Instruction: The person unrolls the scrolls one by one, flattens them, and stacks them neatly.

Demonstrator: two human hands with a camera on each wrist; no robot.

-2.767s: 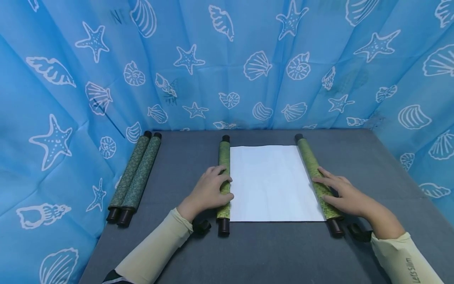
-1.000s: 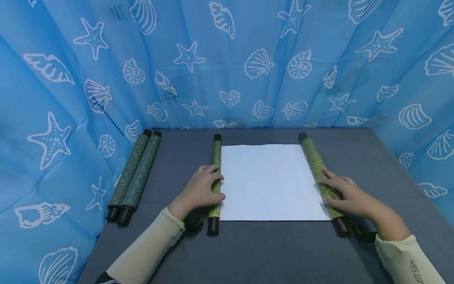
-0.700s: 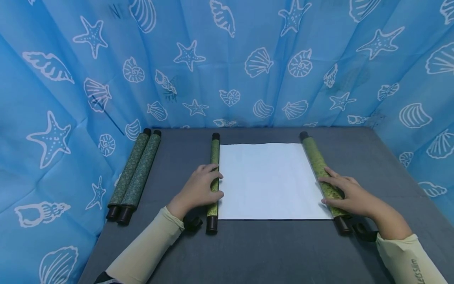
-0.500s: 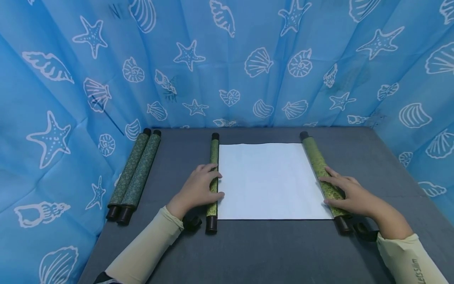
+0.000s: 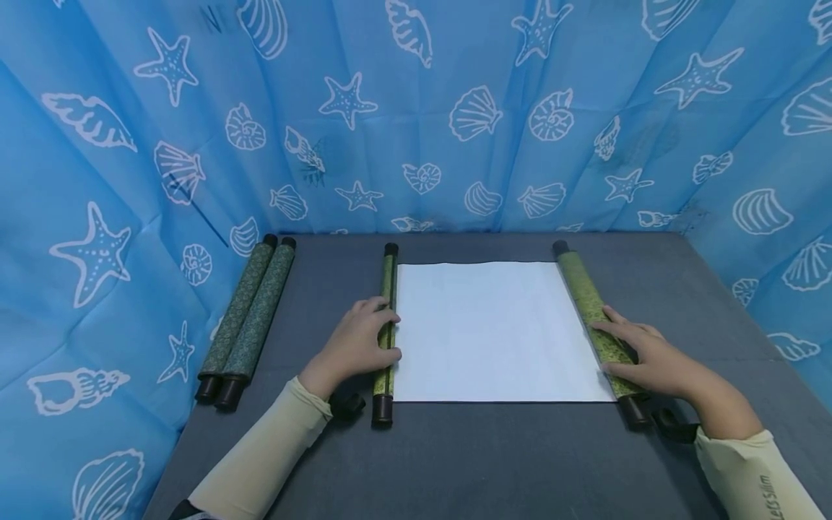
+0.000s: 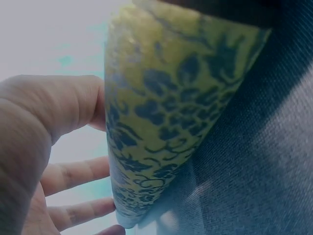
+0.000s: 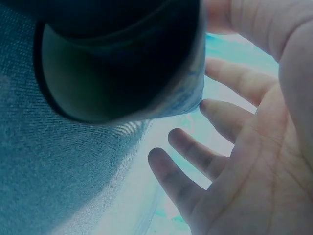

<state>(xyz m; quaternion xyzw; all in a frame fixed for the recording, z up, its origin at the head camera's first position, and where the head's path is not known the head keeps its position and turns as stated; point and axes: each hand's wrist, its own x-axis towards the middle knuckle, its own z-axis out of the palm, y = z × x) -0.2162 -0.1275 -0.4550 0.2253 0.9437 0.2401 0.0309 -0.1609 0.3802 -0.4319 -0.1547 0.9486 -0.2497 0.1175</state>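
Head view: A white sheet (image 5: 494, 332) lies flat near the middle of a gray desk (image 5: 494, 462), spanning the space between a left light-green roll (image 5: 384, 383) and a right light-green roll (image 5: 585, 292). The left hand (image 5: 356, 343) rests on one and the right hand (image 5: 656, 361) on the other, an arrangement that likely keeps the sheet from curling back. The left roll looks thinner than the right, probably because fewer turns are wound on it. Off to the left, a dark green roll (image 5: 237, 318) and a teal roll (image 5: 261, 318) lie side by side, perhaps parked there to leave room. A blue curtain (image 5: 390, 152) printed with seashells and starfish hangs behind.

Left wrist view: The left fingers (image 6: 73, 175) and thumb meet the floral-patterned roll, parted and nearly straight rather than wrapped around it, a light touch that would seem to steady the cylinder without squeezing it.

Right wrist view: The right fingers (image 7: 230, 120) fan out, loosely bent, some tips reaching the roll and two standing clear; they clasp nothing. The thumb's tip is hidden behind the roll, and how firmly the hand presses cannot be told.
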